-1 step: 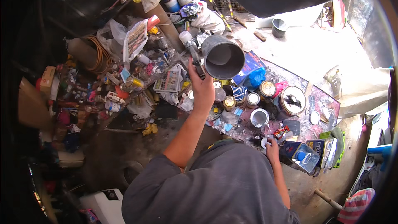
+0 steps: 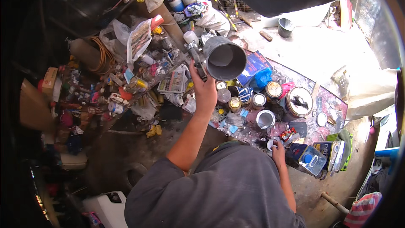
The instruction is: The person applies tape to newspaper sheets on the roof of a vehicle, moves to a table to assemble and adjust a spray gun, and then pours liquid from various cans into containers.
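Note:
My left hand is raised over the table, its fingers closed round a metal spray gun with a white cup at its far end. Right beside the gun is a wide grey pot, mouth tilted toward me; whether it is attached to the gun or held with it, I cannot tell. At the near edge of the table my right hand pinches a small white round cup or lid. An open can with a pale inside stands just beyond that hand.
Paint cans, including a large one with a smeared lid, crowd the stained table. A clear jug with a blue cap stands right of my right hand. Newspaper, bottles and rags pile up on the left. A grey bucket stands farther back.
The spray gun and grey pot have shifted slightly left. My right hand keeps its place with the small white piece.

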Demonstrator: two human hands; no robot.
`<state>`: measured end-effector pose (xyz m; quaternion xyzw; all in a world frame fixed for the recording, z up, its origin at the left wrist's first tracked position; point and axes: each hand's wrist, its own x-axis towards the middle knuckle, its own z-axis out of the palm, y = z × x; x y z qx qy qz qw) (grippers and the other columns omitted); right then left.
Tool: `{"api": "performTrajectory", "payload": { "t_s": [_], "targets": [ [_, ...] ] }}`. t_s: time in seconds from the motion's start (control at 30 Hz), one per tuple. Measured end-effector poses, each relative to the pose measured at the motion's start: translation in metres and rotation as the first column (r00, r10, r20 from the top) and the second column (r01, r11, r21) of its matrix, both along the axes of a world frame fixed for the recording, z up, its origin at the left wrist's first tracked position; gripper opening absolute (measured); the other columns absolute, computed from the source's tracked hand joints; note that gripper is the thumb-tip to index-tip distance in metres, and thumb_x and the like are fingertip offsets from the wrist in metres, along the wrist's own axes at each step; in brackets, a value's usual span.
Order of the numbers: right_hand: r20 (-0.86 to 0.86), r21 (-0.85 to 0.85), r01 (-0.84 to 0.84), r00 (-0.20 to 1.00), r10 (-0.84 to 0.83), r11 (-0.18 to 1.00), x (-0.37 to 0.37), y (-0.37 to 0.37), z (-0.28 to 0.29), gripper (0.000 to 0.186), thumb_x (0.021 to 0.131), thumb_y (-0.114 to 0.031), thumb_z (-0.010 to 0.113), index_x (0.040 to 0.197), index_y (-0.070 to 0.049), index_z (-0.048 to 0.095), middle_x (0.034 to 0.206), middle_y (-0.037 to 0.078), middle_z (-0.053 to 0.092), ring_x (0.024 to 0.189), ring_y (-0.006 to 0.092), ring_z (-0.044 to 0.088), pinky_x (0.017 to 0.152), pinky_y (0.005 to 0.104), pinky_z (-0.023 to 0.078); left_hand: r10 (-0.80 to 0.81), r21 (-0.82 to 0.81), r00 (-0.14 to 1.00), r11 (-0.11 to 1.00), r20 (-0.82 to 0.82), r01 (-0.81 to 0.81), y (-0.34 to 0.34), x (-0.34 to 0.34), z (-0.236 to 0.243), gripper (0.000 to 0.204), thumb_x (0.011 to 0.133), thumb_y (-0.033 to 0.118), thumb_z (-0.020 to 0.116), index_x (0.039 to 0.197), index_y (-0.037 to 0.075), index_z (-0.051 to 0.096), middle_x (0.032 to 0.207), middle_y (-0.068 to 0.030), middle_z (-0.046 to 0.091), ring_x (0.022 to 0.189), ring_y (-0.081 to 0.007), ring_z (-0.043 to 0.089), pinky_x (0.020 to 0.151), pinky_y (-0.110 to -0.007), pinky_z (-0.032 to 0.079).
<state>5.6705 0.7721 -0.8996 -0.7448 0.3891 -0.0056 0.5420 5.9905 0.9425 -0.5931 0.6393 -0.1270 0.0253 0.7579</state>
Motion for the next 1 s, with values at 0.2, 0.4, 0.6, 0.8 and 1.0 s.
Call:
{"api": "performTrajectory", "payload": {
  "t_s": [0.2, 0.4, 0.6, 0.8, 1.0],
  "targets": [
    [-0.019, -0.001, -0.042, 0.999, 0.042, 0.999, -0.007, 0.008, -0.022, 0.033, 0.085, -0.007, 0.058, 0.116, 0.005, 0.063, 0.108, 0.018, 0.07, 0.095, 0.0245, 0.067, 0.087, 0.0345, 0.05, 0.134, 0.121, 0.974, 0.986, -0.18, -0.114, 0.053, 0.001, -0.032, 0.078, 0.09, 0.002, 0.062, 0.154, 0.004, 0.018, 0.13, -0.0108, 0.045, 0.106, -0.0137, 0.049, 0.092, -0.027, 0.044],
    [-0.116, 0.063, -0.101, 0.987, 0.108, 0.993, 0.003, 0.012, 0.007, 0.033, 0.085, -0.007, 0.058, 0.116, 0.005, 0.064, 0.11, 0.019, 0.07, 0.102, 0.0269, 0.066, 0.091, 0.0346, 0.049, 0.019, 0.176, 0.841, 0.98, -0.541, 0.092, 0.102, -0.054, -0.114, 0.081, 0.079, 0.002, 0.06, 0.153, 0.001, 0.027, 0.114, -0.0045, 0.052, 0.094, -0.0127, 0.05, 0.088, -0.026, 0.042],
    [-0.224, 0.045, -0.219, 0.949, 0.223, 0.975, 0.001, -0.002, 0.011, 0.033, 0.087, -0.009, 0.058, 0.117, 0.005, 0.063, 0.107, 0.018, 0.07, 0.095, 0.0246, 0.068, 0.087, 0.0343, 0.051, -0.19, -0.028, 0.632, 0.966, -0.751, 0.258, 0.084, -0.081, -0.193, 0.073, 0.084, 0.005, 0.056, 0.153, 0.003, 0.032, 0.117, -0.0077, 0.054, 0.093, -0.012, 0.053, 0.087, -0.026, 0.044],
    [-0.27, 0.038, -0.221, 0.937, 0.223, 0.975, -0.001, -0.011, 0.021, 0.033, 0.089, -0.008, 0.058, 0.119, 0.004, 0.062, 0.11, 0.016, 0.069, 0.096, 0.0232, 0.067, 0.089, 0.0341, 0.05, -0.243, -0.04, 0.568, 0.937, -0.786, 0.346, 0.091, -0.108, -0.219, 0.072, 0.083, 0.004, 0.058, 0.152, 0.01, 0.037, 0.11, -0.0056, 0.053, 0.092, -0.0124, 0.051, 0.084, -0.026, 0.044],
    [-0.302, 0.021, -0.211, 0.93, 0.208, 0.977, -0.002, -0.004, 0.033, 0.031, 0.09, -0.009, 0.058, 0.117, 0.005, 0.063, 0.109, 0.017, 0.069, 0.096, 0.0231, 0.067, 0.088, 0.0335, 0.051, -0.273, -0.073, 0.592, 0.938, -0.758, 0.34, 0.09, -0.103, -0.221, 0.075, 0.08, 0.003, 0.059, 0.151, 0.011, 0.039, 0.111, -0.0048, 0.051, 0.096, -0.0136, 0.049, 0.089, -0.026, 0.042]
  ]
}}
